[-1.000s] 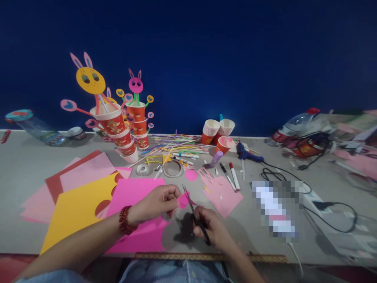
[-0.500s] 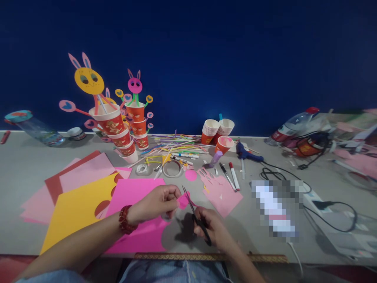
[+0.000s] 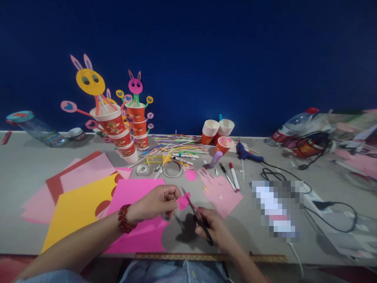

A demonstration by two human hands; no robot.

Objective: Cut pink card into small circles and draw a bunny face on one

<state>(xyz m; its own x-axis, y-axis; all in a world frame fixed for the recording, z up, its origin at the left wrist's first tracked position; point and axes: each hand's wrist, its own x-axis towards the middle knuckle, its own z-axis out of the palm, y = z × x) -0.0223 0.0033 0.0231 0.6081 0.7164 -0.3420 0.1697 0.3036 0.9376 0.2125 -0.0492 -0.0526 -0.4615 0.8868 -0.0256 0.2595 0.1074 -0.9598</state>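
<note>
Between thumb and fingers, my left hand pinches a small bright pink paper piece above the table. A pair of black-handled scissors is gripped in my right hand, its blades angled up and left across the paper's right side. A thin strip of pink paper shows beside the blades near my right fingers. Under my left wrist lies a bright pink sheet with a scalloped right edge. Right of the scissors rests a light pink cut sheet.
Yellow paper and more sheets lie left. Decorated cup stacks stand behind them. Farther back are coloured sticks, a tape roll, paper cups and markers. A glue gun trails its cord to the right.
The scissors have shifted slightly along the pink paper's right side, and a thin strip now shows by my right fingers. My left hand stays almost in place.
</note>
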